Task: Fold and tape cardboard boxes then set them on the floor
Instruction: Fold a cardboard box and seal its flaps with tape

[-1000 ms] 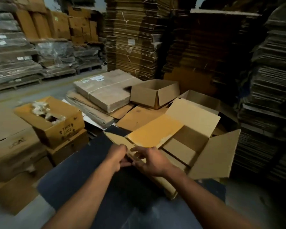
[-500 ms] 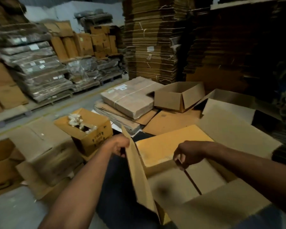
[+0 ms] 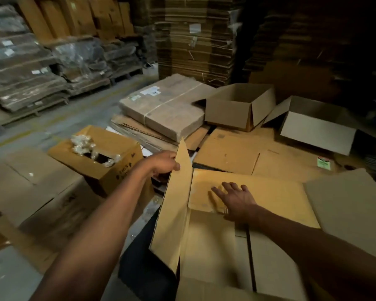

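Standing open at the lower centre, the cardboard box has its flaps spread. The left hand grips the upright left flap at its top edge, thumb over the rim. The right hand lies flat, fingers spread, pressing the far flap down into the box. The right flap stands out at three o'clock. At twelve o'clock two open boxes sit on flat cardboard sheets. At ten o'clock a printed carton holds crumpled plastic. A strapped bundle lies at eleven o'clock.
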